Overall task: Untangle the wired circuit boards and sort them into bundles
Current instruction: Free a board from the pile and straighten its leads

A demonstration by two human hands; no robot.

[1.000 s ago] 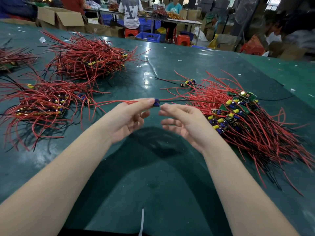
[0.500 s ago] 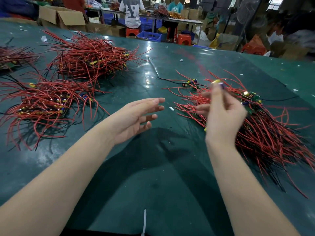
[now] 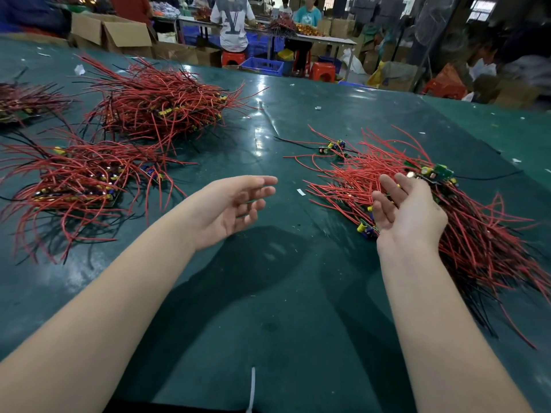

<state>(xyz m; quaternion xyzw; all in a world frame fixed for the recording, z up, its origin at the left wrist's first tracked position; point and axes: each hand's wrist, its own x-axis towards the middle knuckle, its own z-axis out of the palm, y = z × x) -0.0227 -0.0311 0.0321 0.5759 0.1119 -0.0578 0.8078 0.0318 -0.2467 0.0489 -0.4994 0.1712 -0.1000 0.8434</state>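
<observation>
**A:** What surrounds the hands, and does anything block them?

**B:** A dark green table [image 3: 283, 293] fills the frame. At centre right lies a loose tangle of red-wired circuit boards [image 3: 465, 234], with a few stray boards [image 3: 332, 149] just above its left edge. Two sorted bundles sit at left: one at centre left [image 3: 77, 186], one at upper left [image 3: 155, 105]. A third heap [image 3: 21, 102] is cut off at the left edge. Small white scraps [image 3: 300, 191] dot the table between the hands. Nothing lies between either hand and the piles.

**A:** And the hands?

**B:** The left hand [image 3: 235, 204] hovers at centre, fingers straight and slightly spread, holding nothing. The right hand [image 3: 408, 213] is over the tangle's left side, palm turned up, fingers loosely extended and empty; wires show beneath it.

**A:** What differs from half a second ago?

**B:** Then the right hand was raised upright, pinching a small component at its fingertips. Now it is lower, open, and that piece is gone from its fingers. The left hand has barely shifted.

**A:** Any containers?

**B:** Beyond the table, at the top: open cardboard boxes [image 3: 113, 31] and a blue crate [image 3: 262, 65]. Their contents cannot be made out.
</observation>
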